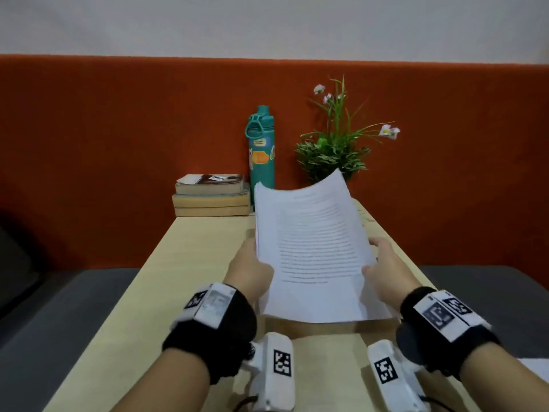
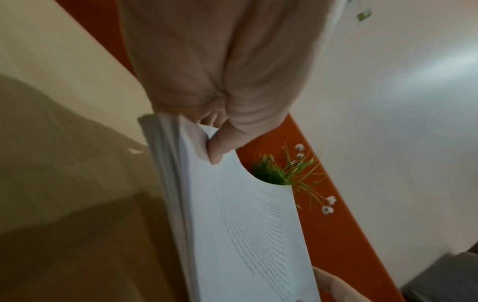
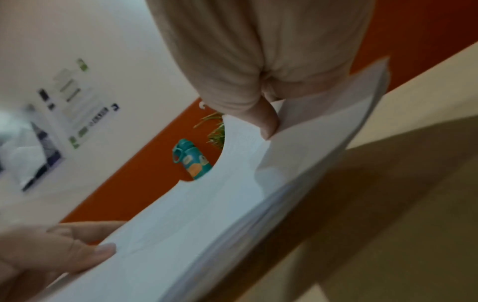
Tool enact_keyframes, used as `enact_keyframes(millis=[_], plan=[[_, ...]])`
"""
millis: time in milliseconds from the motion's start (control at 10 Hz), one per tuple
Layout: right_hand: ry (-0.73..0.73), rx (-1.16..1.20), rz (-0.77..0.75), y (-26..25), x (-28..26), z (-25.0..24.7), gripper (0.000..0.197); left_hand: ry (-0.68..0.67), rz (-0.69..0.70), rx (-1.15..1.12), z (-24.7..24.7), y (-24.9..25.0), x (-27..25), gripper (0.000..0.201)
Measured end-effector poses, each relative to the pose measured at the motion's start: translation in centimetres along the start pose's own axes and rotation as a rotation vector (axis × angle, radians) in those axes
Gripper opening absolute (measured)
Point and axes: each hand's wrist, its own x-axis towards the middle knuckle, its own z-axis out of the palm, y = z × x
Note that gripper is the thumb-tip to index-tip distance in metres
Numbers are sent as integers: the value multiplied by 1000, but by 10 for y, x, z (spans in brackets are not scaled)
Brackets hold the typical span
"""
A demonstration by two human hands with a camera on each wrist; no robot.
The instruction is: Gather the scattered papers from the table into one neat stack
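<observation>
A stack of white printed papers (image 1: 315,251) is held tilted up above the light wooden table (image 1: 190,257), its top edge curling. My left hand (image 1: 252,269) grips the stack's left edge, thumb on the top sheet. My right hand (image 1: 383,263) grips the right edge the same way. In the left wrist view the thumb pinches the paper stack (image 2: 232,224), whose layered edge shows. In the right wrist view the thumb presses the top sheet of the papers (image 3: 207,214), and the left hand's fingers (image 3: 64,251) hold the far edge.
At the table's back stand a teal water bottle (image 1: 262,150), a pile of books (image 1: 212,196) and a potted green plant (image 1: 335,150), against an orange partition (image 1: 118,129). A corner of white paper (image 1: 534,367) lies at the right edge. Grey floor lies on both sides.
</observation>
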Motion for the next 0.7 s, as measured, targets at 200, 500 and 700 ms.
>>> enact_keyframes(millis=[200, 500, 700], plan=[[-132, -330, 66, 10, 36, -8, 46, -71, -172, 87, 30, -2, 25, 35], [-284, -833, -37, 6, 44, -9, 36, -112, -218, 165, 27, 1, 31, 30], [-209, -344, 193, 3, 33, -24, 50, 48, -241, 366, 13, 2, 26, 71]])
